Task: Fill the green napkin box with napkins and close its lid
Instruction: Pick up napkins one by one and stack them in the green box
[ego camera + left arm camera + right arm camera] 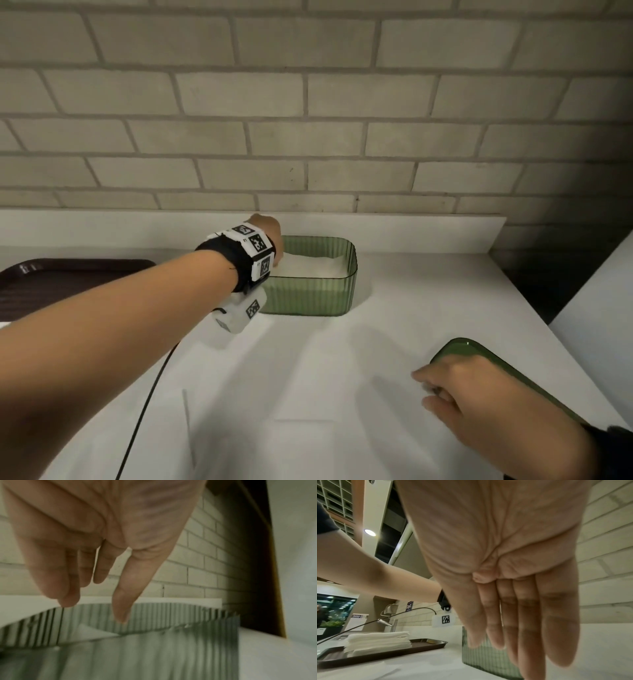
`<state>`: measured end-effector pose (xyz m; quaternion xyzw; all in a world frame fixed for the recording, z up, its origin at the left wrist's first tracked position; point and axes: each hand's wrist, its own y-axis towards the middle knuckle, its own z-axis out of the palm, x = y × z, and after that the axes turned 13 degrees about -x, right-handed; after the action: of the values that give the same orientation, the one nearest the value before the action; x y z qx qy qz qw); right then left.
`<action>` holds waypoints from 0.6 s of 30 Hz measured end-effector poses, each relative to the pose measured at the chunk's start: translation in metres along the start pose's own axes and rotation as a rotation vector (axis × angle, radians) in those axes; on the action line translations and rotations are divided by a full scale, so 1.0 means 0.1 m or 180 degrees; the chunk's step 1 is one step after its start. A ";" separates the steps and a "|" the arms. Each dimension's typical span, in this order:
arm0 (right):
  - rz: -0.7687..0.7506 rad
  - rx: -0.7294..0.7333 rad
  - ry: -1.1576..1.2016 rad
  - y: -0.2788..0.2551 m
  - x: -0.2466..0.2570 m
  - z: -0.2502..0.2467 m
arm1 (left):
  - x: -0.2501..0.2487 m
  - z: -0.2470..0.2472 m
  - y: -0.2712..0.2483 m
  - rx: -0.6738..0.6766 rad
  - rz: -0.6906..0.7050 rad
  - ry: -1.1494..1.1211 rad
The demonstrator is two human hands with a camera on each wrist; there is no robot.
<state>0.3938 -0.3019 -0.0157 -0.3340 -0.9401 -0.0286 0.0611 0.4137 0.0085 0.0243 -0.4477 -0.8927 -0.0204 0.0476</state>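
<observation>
Head view: left hand [270,236], fingers loose, hung over green napkin box [310,293]; right hand [455,387] spread flat near lid [459,346]. Lid probably light, rigid, slick; grip its edges.

White counter [342,377], green napkin box [308,294], lid [479,349], brown tray [51,274]
</observation>
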 end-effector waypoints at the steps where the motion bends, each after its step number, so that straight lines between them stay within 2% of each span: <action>1: -0.0050 0.0035 0.0011 0.00 0.05 0.01 | 0.05 -0.03 -0.05 -0.0023 0.0050 -0.0045; 6: -0.0367 0.0352 0.0095 0.00 0.29 0.06 | 0.31 0.02 -0.41 -0.0314 0.0164 -0.0493; 8: -0.0449 0.0481 0.0150 0.02 0.39 0.12 | 0.42 0.07 -0.69 -0.0237 0.0159 -0.0719; 13: -0.0549 0.0710 0.0357 0.16 0.60 0.36 | 0.74 0.36 -1.45 0.0354 0.0187 -0.0813; 16: -0.0533 0.0821 0.0293 0.28 0.74 0.47 | 0.86 0.62 -1.79 0.0808 0.0257 -0.0883; 18: -0.0510 0.0886 0.0194 0.39 0.82 0.49 | 0.90 0.75 -1.98 0.0958 0.0324 -0.0919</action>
<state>0.3508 -0.2155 -0.0527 -0.2453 -0.9564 0.0870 0.1328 0.1970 -0.0324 -0.0394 -0.4784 -0.8594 0.1799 -0.0136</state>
